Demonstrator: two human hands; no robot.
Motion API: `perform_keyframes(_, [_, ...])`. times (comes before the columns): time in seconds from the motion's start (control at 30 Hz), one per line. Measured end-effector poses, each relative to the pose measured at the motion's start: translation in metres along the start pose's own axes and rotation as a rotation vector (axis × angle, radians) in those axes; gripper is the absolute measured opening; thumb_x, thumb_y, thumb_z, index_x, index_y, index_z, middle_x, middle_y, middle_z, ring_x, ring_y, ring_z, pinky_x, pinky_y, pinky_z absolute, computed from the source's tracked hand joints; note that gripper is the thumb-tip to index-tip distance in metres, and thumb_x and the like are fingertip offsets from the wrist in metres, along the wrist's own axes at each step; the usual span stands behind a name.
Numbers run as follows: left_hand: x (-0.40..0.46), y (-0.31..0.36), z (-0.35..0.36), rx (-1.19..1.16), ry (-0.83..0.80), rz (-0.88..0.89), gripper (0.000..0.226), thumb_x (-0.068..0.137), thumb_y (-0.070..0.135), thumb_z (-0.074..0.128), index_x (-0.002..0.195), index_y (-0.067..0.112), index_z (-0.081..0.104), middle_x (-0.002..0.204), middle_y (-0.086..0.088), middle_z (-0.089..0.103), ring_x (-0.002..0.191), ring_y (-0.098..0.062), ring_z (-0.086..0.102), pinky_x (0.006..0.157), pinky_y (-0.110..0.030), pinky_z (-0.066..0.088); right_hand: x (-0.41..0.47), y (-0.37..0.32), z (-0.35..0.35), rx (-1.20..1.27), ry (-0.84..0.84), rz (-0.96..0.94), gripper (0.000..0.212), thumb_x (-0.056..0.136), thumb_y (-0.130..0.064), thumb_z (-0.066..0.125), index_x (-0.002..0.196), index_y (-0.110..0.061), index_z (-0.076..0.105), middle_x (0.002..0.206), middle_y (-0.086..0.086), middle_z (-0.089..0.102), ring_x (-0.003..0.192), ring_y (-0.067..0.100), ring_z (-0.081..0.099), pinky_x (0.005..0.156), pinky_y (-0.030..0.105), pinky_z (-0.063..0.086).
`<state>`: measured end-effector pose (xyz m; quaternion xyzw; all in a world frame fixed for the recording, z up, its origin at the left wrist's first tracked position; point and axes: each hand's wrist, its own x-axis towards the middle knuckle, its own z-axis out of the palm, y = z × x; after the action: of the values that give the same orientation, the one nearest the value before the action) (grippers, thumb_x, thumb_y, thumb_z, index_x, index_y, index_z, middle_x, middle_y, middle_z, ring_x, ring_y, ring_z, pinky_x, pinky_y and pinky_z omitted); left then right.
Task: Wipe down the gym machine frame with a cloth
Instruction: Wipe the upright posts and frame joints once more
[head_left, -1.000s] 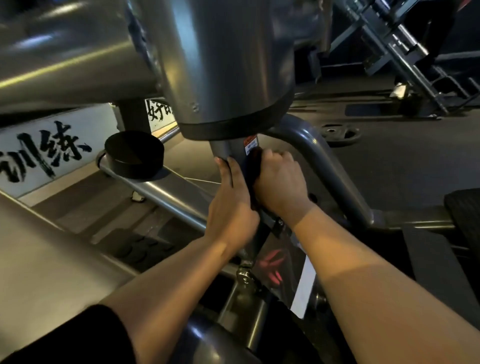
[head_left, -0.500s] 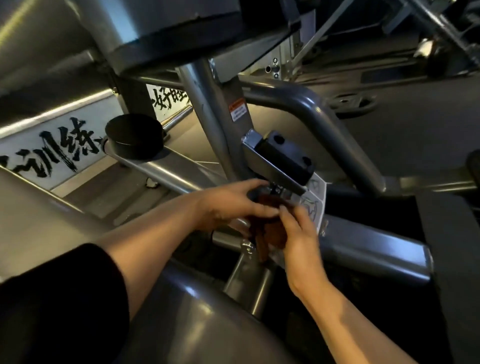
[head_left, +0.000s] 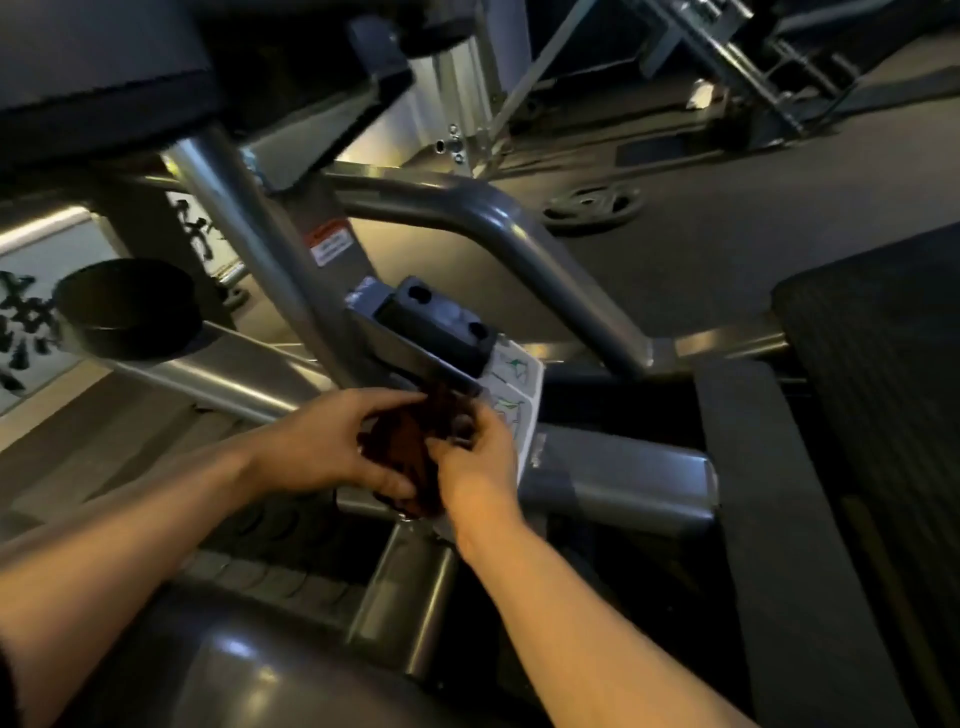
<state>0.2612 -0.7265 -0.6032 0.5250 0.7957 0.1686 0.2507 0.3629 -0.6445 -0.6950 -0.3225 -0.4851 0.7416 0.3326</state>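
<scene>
A dark reddish-brown cloth (head_left: 410, 447) is bunched between both hands, low in front of the grey steel machine frame (head_left: 519, 234). My left hand (head_left: 332, 441) holds the cloth from the left, fingers pinching its top edge. My right hand (head_left: 478, 457) grips it from the right. The cloth hangs just under a grey bracket with a black rubber block (head_left: 441, 322), close to the upright post (head_left: 249, 244). Much of the cloth is hidden by my fingers.
A white instruction sticker (head_left: 514, 384) sits right of the hands. A black round cap (head_left: 127, 306) ends a tube at the left. A thick horizontal tube (head_left: 623, 483) runs right. A weight plate (head_left: 592, 202) lies on the dark floor; a black pad (head_left: 878, 364) is at right.
Both hands came down from the upper post to below the bracket, now bunching the cloth between them. The view has tilted up and the hands sit slightly higher than half a second ago.
</scene>
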Motion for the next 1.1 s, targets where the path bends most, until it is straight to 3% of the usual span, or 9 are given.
perform_keyframes(0.1, [0.001,-0.005,0.004,0.221,-0.053,-0.160,0.095,0.058,0.048,0.086,0.139,0.037,0.038,0.141,0.013,0.048,0.126,-0.005,0.047,0.109,-0.031,0.039,-0.001,0.011,-0.009,-0.121,0.126,-0.041,0.047,0.086,-0.004,0.064,0.117,-0.038,0.052,0.120,-0.008,0.059,0.119,0.013,0.055,0.108,0.032,0.042])
perform_keyframes(0.2, [-0.003,0.001,0.011,0.342,-0.200,-0.169,0.065,0.078,0.029,0.079,0.127,0.044,0.039,0.127,0.020,0.046,0.121,-0.001,0.044,0.104,-0.019,0.034,-0.004,0.020,-0.010,-0.394,-0.154,-0.138,0.064,0.085,-0.003,0.066,0.141,-0.025,0.045,0.144,-0.004,0.042,0.133,0.014,0.041,0.115,0.029,0.032])
perform_keyframes(0.27, [-0.004,0.009,0.014,0.535,-0.206,-0.138,0.050,0.083,0.034,0.073,0.127,0.038,0.050,0.124,0.019,0.049,0.116,0.001,0.046,0.097,-0.014,0.035,-0.002,0.019,-0.017,-0.530,-0.220,-0.207,0.060,0.082,0.004,0.062,0.136,-0.021,0.053,0.140,0.000,0.047,0.131,0.016,0.042,0.115,0.030,0.033])
perform_keyframes(0.4, [0.003,0.036,0.026,0.937,-0.022,0.062,0.028,0.089,0.043,0.059,0.115,0.032,0.064,0.125,0.016,0.054,0.107,-0.004,0.056,0.091,-0.026,0.048,-0.003,0.012,-0.045,-0.409,-0.106,-0.181,0.044,0.070,0.011,0.054,0.105,-0.012,0.069,0.107,0.007,0.065,0.104,0.022,0.061,0.096,0.034,0.050])
perform_keyframes(0.53, [0.039,0.065,0.072,0.838,-0.056,0.121,0.039,0.087,0.037,0.063,0.126,0.030,0.058,0.130,0.009,0.055,0.116,-0.016,0.056,0.095,-0.035,0.048,-0.002,0.025,-0.106,-0.572,0.351,-0.257,0.038,0.073,0.009,0.058,0.104,-0.010,0.068,0.105,0.011,0.059,0.100,0.029,0.056,0.092,0.036,0.045])
perform_keyframes(0.6, [0.056,0.066,0.098,0.930,-0.119,0.042,0.050,0.088,0.032,0.064,0.135,0.023,0.050,0.143,0.000,0.046,0.129,-0.023,0.048,0.104,-0.039,0.043,0.001,0.031,-0.135,-0.649,0.437,-0.245,0.045,0.075,0.010,0.060,0.116,-0.008,0.064,0.116,0.011,0.055,0.109,0.029,0.053,0.100,0.036,0.041])
perform_keyframes(0.73, [0.067,0.040,0.121,1.076,-0.134,-0.087,0.083,0.093,0.034,0.057,0.153,0.004,0.009,0.162,-0.014,0.000,0.150,-0.024,0.002,0.120,-0.036,0.006,0.017,0.042,-0.141,-0.681,0.134,-0.241,0.054,0.085,0.003,0.061,0.136,-0.013,0.054,0.138,0.002,0.047,0.130,0.018,0.045,0.115,0.026,0.029])
perform_keyframes(0.87, [0.078,0.025,0.121,1.000,-0.143,-0.116,0.095,0.092,0.046,0.056,0.153,0.004,-0.002,0.162,-0.013,-0.007,0.150,-0.023,-0.005,0.119,-0.033,-0.002,0.047,0.061,-0.109,-0.911,-0.084,-0.326,0.060,0.090,-0.005,0.059,0.146,-0.014,0.042,0.157,0.006,0.030,0.145,0.019,0.025,0.114,0.014,0.009])
perform_keyframes(1.1, [0.091,0.025,0.116,0.957,-0.190,-0.079,0.098,0.092,0.041,0.061,0.152,0.002,-0.005,0.162,-0.013,-0.008,0.150,-0.023,-0.003,0.119,-0.032,0.000,0.095,0.040,-0.098,-1.022,-0.042,-0.259,0.052,0.089,-0.011,0.057,0.141,-0.013,0.048,0.144,0.010,0.047,0.129,0.032,0.042,0.110,0.035,0.035])
